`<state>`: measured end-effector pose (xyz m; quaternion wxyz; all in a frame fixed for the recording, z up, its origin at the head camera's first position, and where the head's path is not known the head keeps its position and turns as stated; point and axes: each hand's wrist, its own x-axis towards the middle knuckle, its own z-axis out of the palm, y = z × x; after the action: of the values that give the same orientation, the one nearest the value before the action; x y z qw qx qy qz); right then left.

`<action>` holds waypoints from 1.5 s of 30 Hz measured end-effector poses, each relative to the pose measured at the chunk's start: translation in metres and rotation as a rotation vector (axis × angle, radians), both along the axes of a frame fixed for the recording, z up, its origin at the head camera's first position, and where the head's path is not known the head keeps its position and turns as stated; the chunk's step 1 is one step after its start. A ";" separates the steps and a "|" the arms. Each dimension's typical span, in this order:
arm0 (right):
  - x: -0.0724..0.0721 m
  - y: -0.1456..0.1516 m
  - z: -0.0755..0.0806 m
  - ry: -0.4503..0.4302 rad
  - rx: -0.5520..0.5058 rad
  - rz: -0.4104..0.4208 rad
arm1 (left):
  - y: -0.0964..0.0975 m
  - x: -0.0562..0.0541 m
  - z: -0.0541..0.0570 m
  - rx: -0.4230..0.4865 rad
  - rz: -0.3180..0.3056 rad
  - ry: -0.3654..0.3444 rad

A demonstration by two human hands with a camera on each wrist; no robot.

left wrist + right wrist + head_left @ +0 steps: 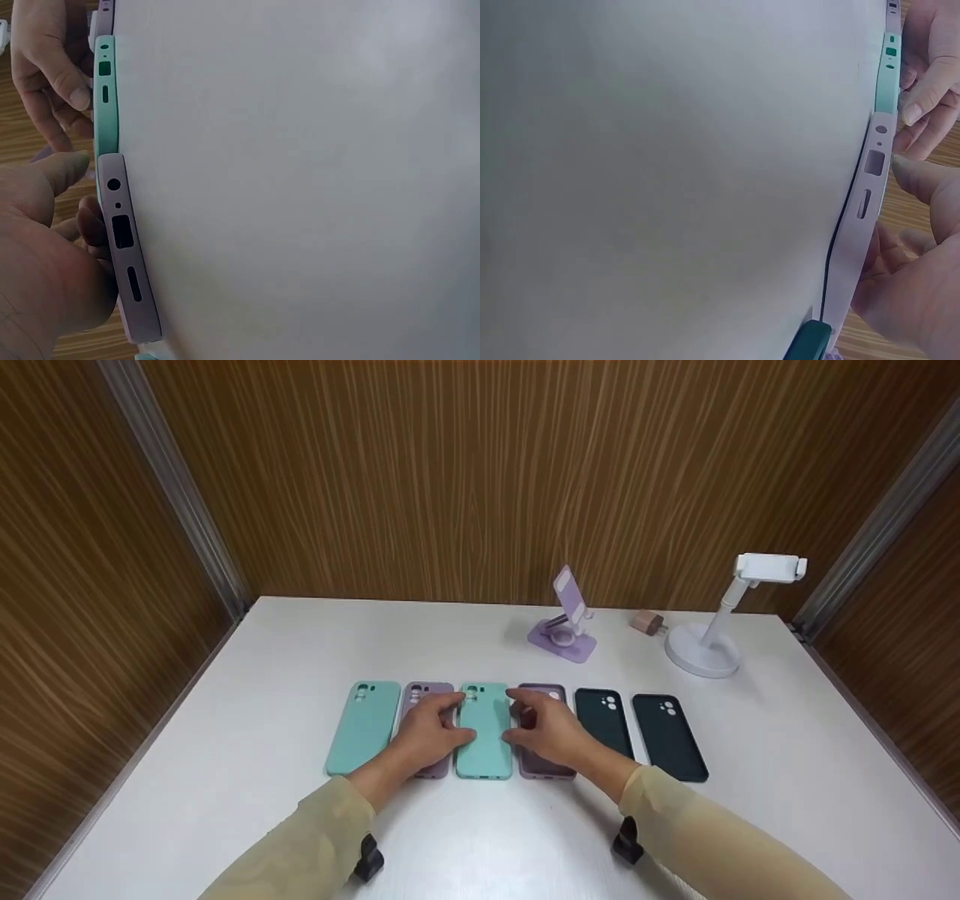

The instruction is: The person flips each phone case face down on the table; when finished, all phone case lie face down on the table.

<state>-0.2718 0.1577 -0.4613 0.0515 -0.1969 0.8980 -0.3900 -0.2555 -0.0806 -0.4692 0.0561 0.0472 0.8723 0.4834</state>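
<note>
Hands flank the middle teal case (485, 746), left hand (426, 731) at its nine o'clock, right hand (553, 731) at its three; thumbs and forefingers spread apart, fingertips at its long edges, no closed grip seen, exact contact too fine to tell. Case lies back up on the table (225, 735), mid-row. Step in hand, I judge: setting or straightening this case among its neighbours. Next move would seem to call for light, level pressure from both sides, then fingers drawn off without nudging the row. Close by, each partly hidden by a hand: left purple case (435, 767) at nine, right purple case (541, 763) at three. Farther out: left teal case (364, 729) at nine; inner dark case (602, 721) and outer dark case (670, 741) at three. Lilac stand (571, 598) at one, plug adaptor (646, 622) and white stand (702, 651) at two.
</note>
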 end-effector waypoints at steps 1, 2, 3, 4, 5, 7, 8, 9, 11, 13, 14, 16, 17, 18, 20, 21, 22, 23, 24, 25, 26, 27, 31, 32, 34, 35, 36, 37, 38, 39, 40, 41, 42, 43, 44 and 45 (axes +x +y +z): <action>0.001 0.000 0.001 -0.002 -0.002 -0.003 | 0.001 0.000 0.000 0.002 0.002 -0.002; 0.001 0.001 0.001 -0.003 -0.006 -0.006 | 0.002 0.000 0.001 0.004 0.005 -0.006; 0.001 0.002 0.001 -0.008 -0.014 -0.012 | 0.003 0.000 0.002 0.008 0.007 -0.010; 0.002 0.002 0.002 -0.014 -0.021 -0.020 | 0.003 0.000 0.003 0.011 0.010 -0.017; 0.002 0.003 0.003 -0.023 -0.028 -0.029 | 0.004 0.000 0.004 0.018 0.014 -0.025; 0.004 0.005 0.005 -0.036 -0.043 -0.052 | 0.005 -0.001 0.008 0.030 0.027 -0.046; 0.005 0.006 0.006 -0.044 -0.049 -0.067 | 0.005 -0.001 0.011 0.033 0.034 -0.054; 0.005 0.008 0.007 -0.048 -0.054 -0.081 | 0.005 -0.001 0.014 0.036 0.039 -0.055; 0.007 0.012 0.012 -0.049 -0.065 -0.101 | 0.006 -0.002 0.021 0.043 0.055 -0.052; 0.007 0.018 0.017 -0.041 -0.079 -0.119 | 0.007 -0.003 0.027 0.043 0.058 -0.037; 0.007 0.022 0.019 -0.039 -0.086 -0.125 | 0.008 -0.003 0.031 0.048 0.057 -0.030; 0.007 0.031 0.024 -0.032 -0.101 -0.132 | 0.012 -0.003 0.036 0.068 0.038 -0.014; 0.007 0.035 0.025 -0.034 -0.104 -0.136 | 0.015 -0.003 0.038 0.075 0.022 -0.005; 0.007 0.039 0.026 -0.035 -0.108 -0.137 | 0.018 -0.003 0.040 0.082 0.007 0.001; 0.007 0.047 0.027 -0.034 -0.104 -0.142 | 0.026 -0.002 0.041 0.102 -0.030 0.014; 0.007 0.051 0.027 -0.029 -0.100 -0.143 | 0.030 -0.002 0.040 0.112 -0.047 0.018; 0.007 0.054 0.027 -0.024 -0.095 -0.143 | 0.034 -0.001 0.040 0.118 -0.061 0.019; 0.007 0.057 0.027 -0.017 -0.087 -0.144 | 0.038 -0.001 0.039 0.119 -0.074 0.024; 0.008 0.060 0.026 -0.004 -0.079 -0.145 | 0.041 -0.001 0.037 0.123 -0.090 0.028; 0.008 0.062 0.025 0.008 -0.066 -0.149 | 0.045 -0.002 0.035 0.127 -0.105 0.033; 0.008 0.064 0.024 0.018 -0.057 -0.154 | 0.048 -0.003 0.032 0.129 -0.116 0.036; 0.008 0.066 0.024 0.026 -0.047 -0.156 | 0.052 -0.003 0.030 0.131 -0.126 0.039; 0.009 0.071 0.022 0.025 -0.013 -0.159 | 0.061 -0.007 0.023 0.147 -0.141 0.044; 0.008 0.072 0.021 0.016 -0.005 -0.158 | 0.062 -0.008 0.021 0.152 -0.137 0.041; 0.007 0.073 0.019 0.001 0.011 -0.153 | 0.064 -0.009 0.018 0.160 -0.131 0.030; 0.007 0.073 0.018 -0.007 0.019 -0.152 | 0.066 -0.010 0.017 0.160 -0.128 0.028; 0.006 0.074 0.017 -0.015 0.024 -0.151 | 0.067 -0.011 0.016 0.161 -0.126 0.025; 0.005 0.074 0.015 -0.023 0.030 -0.149 | 0.068 -0.011 0.015 0.162 -0.123 0.019; 0.005 0.075 0.014 -0.028 0.037 -0.148 | 0.069 -0.012 0.013 0.163 -0.123 0.018; 0.004 0.076 0.013 -0.031 0.042 -0.145 | 0.070 -0.013 0.012 0.162 -0.124 0.018; 0.004 0.076 0.012 -0.035 0.047 -0.140 | 0.071 -0.013 0.011 0.158 -0.123 0.019; 0.003 0.077 0.010 -0.040 0.049 -0.136 | 0.072 -0.014 0.010 0.151 -0.122 0.017; 0.003 0.077 0.009 -0.044 0.051 -0.132 | 0.073 -0.014 0.009 0.145 -0.120 0.016; 0.002 0.078 0.008 -0.047 0.053 -0.127 | 0.073 -0.014 0.008 0.139 -0.119 0.015; 0.002 0.079 0.006 -0.049 0.056 -0.123 | 0.074 -0.014 0.007 0.131 -0.118 0.013; 0.002 0.080 0.005 -0.054 0.058 -0.120 | 0.074 -0.014 0.006 0.124 -0.117 0.009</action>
<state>-0.2698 0.2375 -0.4560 0.0579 -0.1306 0.9175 -0.3713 -0.2696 -0.0064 -0.4630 0.0773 0.1034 0.8366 0.5323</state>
